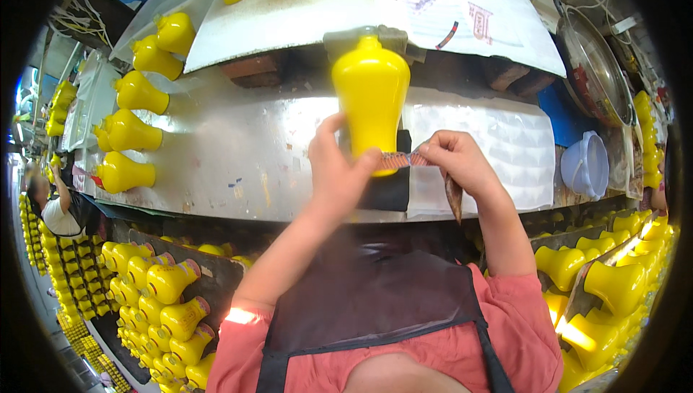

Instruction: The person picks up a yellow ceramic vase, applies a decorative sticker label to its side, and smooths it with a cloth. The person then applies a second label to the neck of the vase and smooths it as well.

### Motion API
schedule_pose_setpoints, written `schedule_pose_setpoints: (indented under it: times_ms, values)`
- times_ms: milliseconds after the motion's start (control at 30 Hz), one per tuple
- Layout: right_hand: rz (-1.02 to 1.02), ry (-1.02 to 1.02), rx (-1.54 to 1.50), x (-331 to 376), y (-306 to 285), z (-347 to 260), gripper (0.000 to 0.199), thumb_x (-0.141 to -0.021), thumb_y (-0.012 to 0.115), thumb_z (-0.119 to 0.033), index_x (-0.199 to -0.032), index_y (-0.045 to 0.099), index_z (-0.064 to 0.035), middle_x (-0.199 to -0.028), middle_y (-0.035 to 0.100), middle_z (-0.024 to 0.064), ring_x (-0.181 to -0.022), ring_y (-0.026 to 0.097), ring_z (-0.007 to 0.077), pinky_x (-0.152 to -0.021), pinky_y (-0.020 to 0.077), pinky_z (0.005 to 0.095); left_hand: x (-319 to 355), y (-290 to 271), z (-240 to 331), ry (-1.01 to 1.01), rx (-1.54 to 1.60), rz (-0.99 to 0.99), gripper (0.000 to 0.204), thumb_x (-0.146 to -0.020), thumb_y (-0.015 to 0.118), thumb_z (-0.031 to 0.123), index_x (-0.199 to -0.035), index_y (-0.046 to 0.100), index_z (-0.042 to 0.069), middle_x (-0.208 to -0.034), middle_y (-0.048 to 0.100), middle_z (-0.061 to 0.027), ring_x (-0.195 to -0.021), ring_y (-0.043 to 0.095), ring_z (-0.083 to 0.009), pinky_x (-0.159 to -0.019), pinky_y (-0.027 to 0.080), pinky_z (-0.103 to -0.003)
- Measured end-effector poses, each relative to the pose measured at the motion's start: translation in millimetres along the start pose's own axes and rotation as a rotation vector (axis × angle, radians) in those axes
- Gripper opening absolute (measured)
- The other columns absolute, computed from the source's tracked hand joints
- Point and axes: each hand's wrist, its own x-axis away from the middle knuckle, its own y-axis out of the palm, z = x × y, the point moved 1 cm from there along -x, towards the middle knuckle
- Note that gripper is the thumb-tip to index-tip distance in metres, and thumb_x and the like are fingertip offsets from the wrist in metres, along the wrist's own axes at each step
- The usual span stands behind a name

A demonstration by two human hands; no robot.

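Hands [339,166] meet at patterned strip [394,161] across yellow vase [370,97]

The glossy yellow vase points its neck away from the person, toward a grey block [390,38] at the far side of the metal table [238,140]. Its narrow foot end is nearest the person, and the reddish patterned strip crosses it there, running out past the vase's right edge.

The left hand curves along the vase's left side, thumb and forefinger spread apart, the thumb at the strip's left part. Whether its fingers close beneath the vase cannot be told. The right hand [456,160] pinches the strip's right end between thumb and fingertips; a brown pointed tool [453,199] hangs below its curled fingers.

A black cloth [386,194] lies below the foot end, beside a white sheet [480,151] with pale repeated shapes. Beyond, a raised white board [281,28] carries more vases and a printed sheet [440,3]. Further yellow vases [128,173] line the table's left end, and a pale blue bucket [588,166] is near its right end. The person wears a dark apron [375,299] over a coral top [516,321], with piled vases [170,285] on both sides.
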Motion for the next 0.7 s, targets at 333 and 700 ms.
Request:
schedule_pose_setpoints:
  times_ms: [333, 700]
  values:
    - [0.425, -0.368, 0.578, 1, 22, -10, 0.064, -0.084, 0.082, -0.027, -0.139, 0.059, -0.0040, -0.117, 0.073, 0.0172, -0.064, 0.064, 0.0218, -0.068, 0.0545, 0.0333, 11, 3, -22, -0.189, 0.481, -0.154, 0.070, -0.100, 0.060, 0.031, -0.156, 0.027, 0.004, -0.148, 0.043, -0.0180, -0.142, 0.041, -0.0270, -0.120, 0.030, -0.042]
    - [0.423, -0.425, 0.600, -3, 60, -40, 0.085, -0.081, 0.084, -0.030, -0.151, 0.045, -0.0040, -0.118, 0.067, 0.0194, -0.075, 0.062, 0.0238, -0.070, 0.0522, 0.0364, 15, 3, -20, -0.144, 0.354, -0.188, 0.082, -0.091, 0.071, 0.015, -0.157, 0.025, 0.002, -0.152, 0.040, -0.0196, -0.144, 0.040, -0.0307, -0.121, 0.030, -0.046]
